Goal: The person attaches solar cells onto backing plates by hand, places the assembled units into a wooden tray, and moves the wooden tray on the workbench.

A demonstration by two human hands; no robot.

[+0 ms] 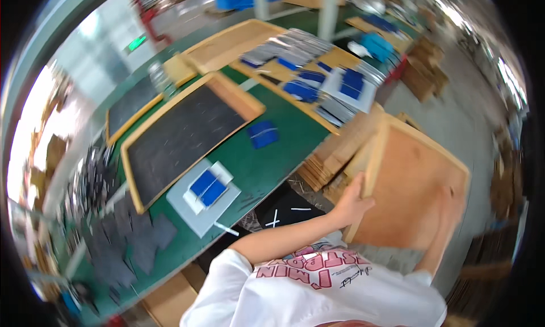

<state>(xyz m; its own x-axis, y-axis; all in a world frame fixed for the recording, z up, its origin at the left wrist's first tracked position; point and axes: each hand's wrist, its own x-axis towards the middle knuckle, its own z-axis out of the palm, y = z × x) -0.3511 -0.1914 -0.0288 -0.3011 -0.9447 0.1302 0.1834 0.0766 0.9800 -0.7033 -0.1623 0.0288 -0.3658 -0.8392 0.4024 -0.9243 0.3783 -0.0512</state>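
A shallow wooden tray (411, 174) with a pale raised rim hangs tilted off the right edge of the green table. My left hand (352, 205) is closed around its left rim. At the tray's right side is my right hand (448, 205), blurred, holding that edge with its fingers over the inner face. On the table, to the left, lies another wooden tray (187, 134) lined with dark sheet. Nearer me, a blue banded bundle (208, 188) rests on white pieces and a grey board (198, 222).
Dark grey sheet pieces (130, 236) cover the table's near left. Farther back are an empty wooden tray (233, 46), a clear jar (162, 80) and stacked silvery strips (292, 46). Blue bundles (304, 87) sit near the right edge. Cardboard boxes (423, 68) stand on the floor.
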